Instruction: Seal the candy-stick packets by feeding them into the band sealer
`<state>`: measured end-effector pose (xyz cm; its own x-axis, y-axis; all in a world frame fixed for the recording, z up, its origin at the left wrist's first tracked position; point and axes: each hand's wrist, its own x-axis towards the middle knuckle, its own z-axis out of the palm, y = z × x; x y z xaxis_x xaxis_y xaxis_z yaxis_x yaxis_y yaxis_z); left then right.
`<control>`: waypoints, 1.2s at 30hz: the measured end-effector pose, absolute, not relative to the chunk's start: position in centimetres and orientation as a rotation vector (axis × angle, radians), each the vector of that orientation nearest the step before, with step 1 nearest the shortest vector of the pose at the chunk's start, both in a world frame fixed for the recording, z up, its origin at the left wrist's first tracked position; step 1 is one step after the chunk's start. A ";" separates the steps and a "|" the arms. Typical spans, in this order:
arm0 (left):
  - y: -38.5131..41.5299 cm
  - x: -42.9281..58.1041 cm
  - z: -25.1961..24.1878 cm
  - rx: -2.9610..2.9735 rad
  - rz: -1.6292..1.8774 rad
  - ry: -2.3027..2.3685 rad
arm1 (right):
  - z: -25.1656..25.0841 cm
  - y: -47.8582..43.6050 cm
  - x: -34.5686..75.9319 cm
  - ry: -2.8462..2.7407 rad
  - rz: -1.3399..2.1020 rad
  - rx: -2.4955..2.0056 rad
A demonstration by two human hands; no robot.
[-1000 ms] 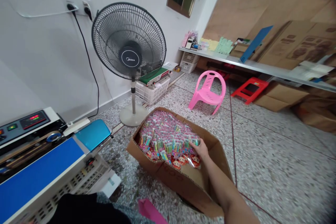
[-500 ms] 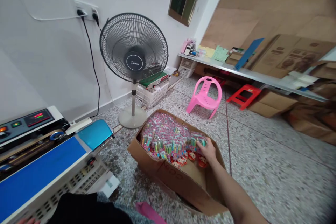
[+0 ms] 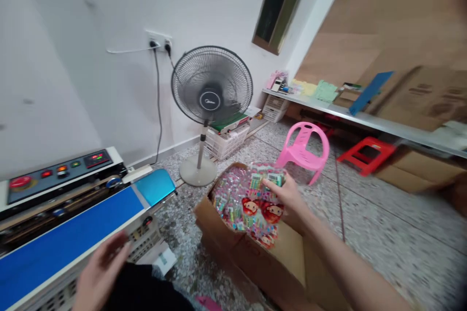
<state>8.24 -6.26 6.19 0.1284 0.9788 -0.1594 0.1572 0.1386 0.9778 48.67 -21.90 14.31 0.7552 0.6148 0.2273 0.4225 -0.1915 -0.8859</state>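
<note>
My right hand [image 3: 286, 192] grips a few clear plastic packets [image 3: 263, 189] above the open cardboard box [image 3: 255, 257]. Red cartoon figures and small green-and-yellow pieces show through the film. Below them, a pile of similar packets [image 3: 228, 199] fills the far part of the box. My left hand [image 3: 104, 267], slightly blurred, is beside the near edge of a machine with a blue conveyor belt [image 3: 83, 226]. Its thumb and fingers are apart, and I see nothing between them.
A standing fan [image 3: 211, 92] rises behind the box, near the wall. A pink plastic chair [image 3: 304, 148] and a red stool [image 3: 367, 153] are on the speckled floor to the right. A long table [image 3: 383, 126] along the far side carries papers and cardboard.
My right hand has lifted packets up out of the box. My left hand has come up into view at lower left. The view has shifted, so the scene sits further right.
</note>
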 end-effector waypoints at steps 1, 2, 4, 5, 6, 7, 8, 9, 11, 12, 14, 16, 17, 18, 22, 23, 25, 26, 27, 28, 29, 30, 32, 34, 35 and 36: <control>-6.4 9.6 7.0 1.219 0.890 1.149 | 14.9 -19.8 46.5 -0.871 0.373 -1.730; -6.6 11.0 7.9 1.186 0.876 0.993 | 15.2 -17.8 44.2 -0.917 0.528 -1.639; -6.8 13.4 9.5 1.111 0.893 0.745 | 15.1 -14.0 39.3 -0.984 0.823 -1.470; -6.7 14.2 10.1 1.072 0.891 0.675 | 14.9 -12.3 36.8 -1.011 0.957 -1.392; -6.5 14.6 10.5 1.034 0.903 0.631 | 14.5 -10.9 34.5 -1.039 1.080 -1.319; -6.2 14.5 10.7 0.995 0.925 0.586 | 14.0 -9.6 32.4 -1.068 1.189 -1.254; -5.9 14.2 10.7 0.956 0.931 0.560 | 13.5 -8.4 30.5 -1.098 1.275 -1.200; -5.7 13.5 10.5 0.911 0.951 0.563 | 12.9 -7.3 28.7 -1.127 1.326 -1.165; -5.4 11.8 9.6 0.825 1.009 0.609 | 11.6 -5.6 25.7 -1.197 1.343 -1.161; -5.4 10.9 9.0 0.785 1.043 0.644 | 11.0 -4.8 24.4 -1.241 1.316 -1.186; -5.5 9.3 7.7 0.724 1.090 0.694 | 9.5 -3.4 22.0 -1.326 1.233 -1.265; -5.4 8.1 6.5 0.670 1.126 0.742 | 8.1 -2.3 20.0 -1.392 1.161 -1.320; -5.4 7.6 5.9 0.642 1.153 0.772 | 7.4 -1.8 19.2 -1.418 1.133 -1.327; -5.3 7.1 5.4 0.613 1.185 0.800 | 6.8 -1.4 18.5 -1.445 1.113 -1.328; -4.5 5.1 3.9 0.503 1.291 0.828 | 5.5 -0.6 17.4 -1.582 1.030 -1.362; -4.2 4.7 3.8 0.485 1.311 0.828 | 5.4 -0.6 17.4 -1.624 0.994 -1.374; -3.7 3.9 3.8 0.470 1.347 0.842 | 5.4 -0.6 17.5 -1.706 0.934 -1.375; -3.5 3.6 3.9 0.471 1.359 0.850 | 5.4 -0.6 17.5 -1.740 0.911 -1.372; -3.3 3.3 4.0 0.473 1.369 0.854 | 5.4 -0.6 17.4 -1.767 0.894 -1.371; -3.1 3.1 4.1 0.475 1.376 0.855 | 5.4 -0.4 17.4 -1.783 0.887 -1.371; -2.9 2.9 4.2 0.475 1.382 0.855 | 5.3 -0.2 17.3 -1.787 0.888 -1.369; -2.7 2.7 4.2 0.475 1.387 0.854 | 5.2 0.0 17.2 -1.783 0.902 -1.361; -2.5 2.5 4.1 0.482 1.391 0.852 | 4.7 0.6 17.0 -1.749 0.976 -1.325; -2.2 2.3 3.9 0.500 1.385 0.859 | 4.1 1.1 16.9 -1.676 1.083 -1.279; -2.0 2.3 3.7 0.507 1.383 0.866 | 3.8 1.3 16.9 -1.624 1.140 -1.261; -1.9 2.2 3.6 0.511 1.381 0.873 | 3.4 1.5 16.8 -1.555 1.197 -1.249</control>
